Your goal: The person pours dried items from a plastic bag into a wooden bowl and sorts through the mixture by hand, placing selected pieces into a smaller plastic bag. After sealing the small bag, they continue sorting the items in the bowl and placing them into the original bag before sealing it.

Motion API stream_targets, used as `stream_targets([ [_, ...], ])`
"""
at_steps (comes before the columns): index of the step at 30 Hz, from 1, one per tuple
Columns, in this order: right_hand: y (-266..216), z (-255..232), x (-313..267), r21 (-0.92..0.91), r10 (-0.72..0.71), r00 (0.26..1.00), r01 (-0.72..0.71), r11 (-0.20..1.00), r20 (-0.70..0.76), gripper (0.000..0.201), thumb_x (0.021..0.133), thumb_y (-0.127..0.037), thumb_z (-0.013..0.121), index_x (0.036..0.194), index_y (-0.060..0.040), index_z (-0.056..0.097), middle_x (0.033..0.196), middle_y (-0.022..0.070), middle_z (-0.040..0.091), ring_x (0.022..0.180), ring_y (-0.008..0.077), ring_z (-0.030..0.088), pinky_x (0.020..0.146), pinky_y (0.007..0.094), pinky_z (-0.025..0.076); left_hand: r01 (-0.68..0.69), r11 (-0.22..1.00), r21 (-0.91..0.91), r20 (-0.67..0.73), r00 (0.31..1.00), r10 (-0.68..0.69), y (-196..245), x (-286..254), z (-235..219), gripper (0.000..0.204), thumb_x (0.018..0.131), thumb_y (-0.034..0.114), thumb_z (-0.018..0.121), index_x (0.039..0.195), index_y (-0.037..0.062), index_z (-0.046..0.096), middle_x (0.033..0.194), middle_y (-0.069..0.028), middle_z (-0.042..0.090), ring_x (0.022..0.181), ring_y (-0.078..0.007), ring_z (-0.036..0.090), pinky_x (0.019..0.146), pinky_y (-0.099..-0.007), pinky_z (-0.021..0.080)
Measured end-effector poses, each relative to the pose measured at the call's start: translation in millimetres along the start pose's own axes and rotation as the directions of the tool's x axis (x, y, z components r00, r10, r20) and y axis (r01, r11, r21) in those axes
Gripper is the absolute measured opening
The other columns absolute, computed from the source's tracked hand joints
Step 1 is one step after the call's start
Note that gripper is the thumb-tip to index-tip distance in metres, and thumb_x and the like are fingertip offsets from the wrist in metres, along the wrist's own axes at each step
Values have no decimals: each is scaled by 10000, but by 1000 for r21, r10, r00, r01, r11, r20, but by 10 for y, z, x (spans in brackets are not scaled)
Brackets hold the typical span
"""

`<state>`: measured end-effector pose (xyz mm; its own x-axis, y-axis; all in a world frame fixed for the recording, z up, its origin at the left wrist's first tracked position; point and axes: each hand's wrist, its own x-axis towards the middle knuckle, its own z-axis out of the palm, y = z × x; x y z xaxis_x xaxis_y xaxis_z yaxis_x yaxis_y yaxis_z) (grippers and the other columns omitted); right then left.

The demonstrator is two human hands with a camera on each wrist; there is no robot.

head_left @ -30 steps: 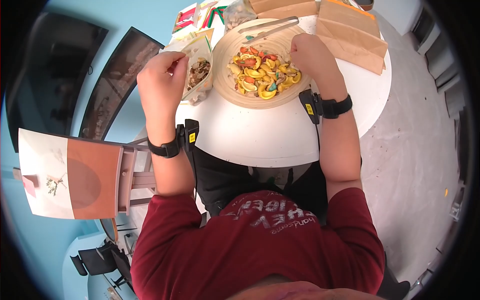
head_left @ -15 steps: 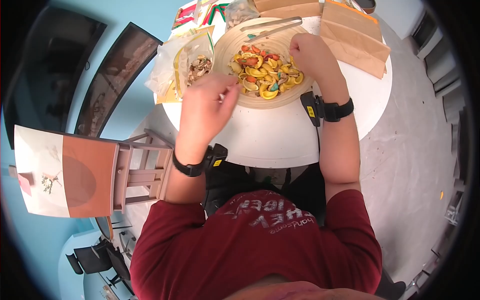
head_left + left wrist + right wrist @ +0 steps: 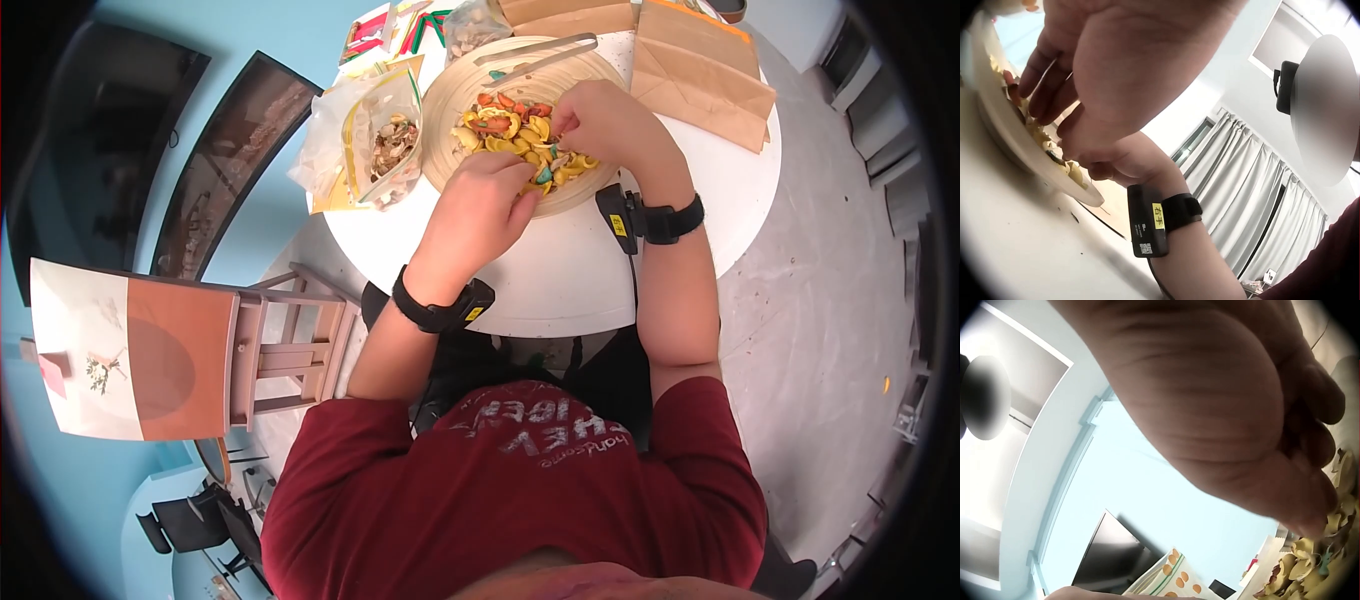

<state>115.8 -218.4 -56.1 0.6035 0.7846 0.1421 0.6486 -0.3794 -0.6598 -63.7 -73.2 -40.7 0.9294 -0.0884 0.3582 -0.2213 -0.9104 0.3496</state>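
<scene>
A round pale wooden plate (image 3: 440, 90) carries a heap of yellow, curved, shell-like pieces (image 3: 500, 147) mixed with orange and teal bits. My left hand (image 3: 482, 215) is over the plate's near left side, its loosely bent fingers reaching down to the heap. In the left wrist view, the fingers (image 3: 1047, 94) stay apart from the thumb, right over the pieces. From the right, my right hand (image 3: 612, 122) reaches in with curled fingers, its fingertips down at the heap. In the right wrist view, the thumb (image 3: 1307, 515) overlaps the yellow pieces; I cannot tell whether it pinches one.
Left of the plate stands an open zip bag (image 3: 385, 185) holding brown and pale bits. Metal tongs (image 3: 535, 64) lie across the plate's far side. Behind it sits another clear bag (image 3: 474, 30). Brown paper bags (image 3: 700, 85) lie at the right on the white table (image 3: 570, 285).
My left hand has moved right, from beside the zip bag to over the plate. My right hand has shifted a little left and down onto the heap.
</scene>
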Motion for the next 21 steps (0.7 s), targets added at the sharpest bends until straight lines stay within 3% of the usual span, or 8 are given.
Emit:
stream_targets([
  [4, 11, 58, -13, -31, -67, 992, 71, 997, 105, 211, 718, -26, 757, 928, -14, 742, 904, 132, 725, 845, 295, 699, 743, 374, 559, -17, 1000, 15, -86, 996, 18, -7, 40, 109, 201, 833, 53, 747, 1022, -15, 738, 981, -162, 685, 957, -364, 649, 854, -431, 533],
  [12, 14, 91, 24, -110, -78, 985, 95, 989, 152, 221, 695, -52, 779, 909, -16, 740, 875, 142, 706, 836, 304, 688, 734, 379, 558, -19, 999, 34, -35, 999, 20, -72, 114, 190, 191, 813, 24, 730, 1001, -10, 745, 952, -156, 660, 949, -353, 637, 844, -430, 529],
  [21, 62, 220, 69, -177, -116, 993, 120, 977, 36, 82, 753, -60, 732, 814, -9, 715, 797, 173, 694, 770, 333, 674, 693, 413, 533, -13, 999, 49, -103, 995, 18, -124, 154, 258, 97, 839, -19, 663, 925, -33, 704, 982, -167, 675, 975, -375, 640, 860, -433, 531],
])
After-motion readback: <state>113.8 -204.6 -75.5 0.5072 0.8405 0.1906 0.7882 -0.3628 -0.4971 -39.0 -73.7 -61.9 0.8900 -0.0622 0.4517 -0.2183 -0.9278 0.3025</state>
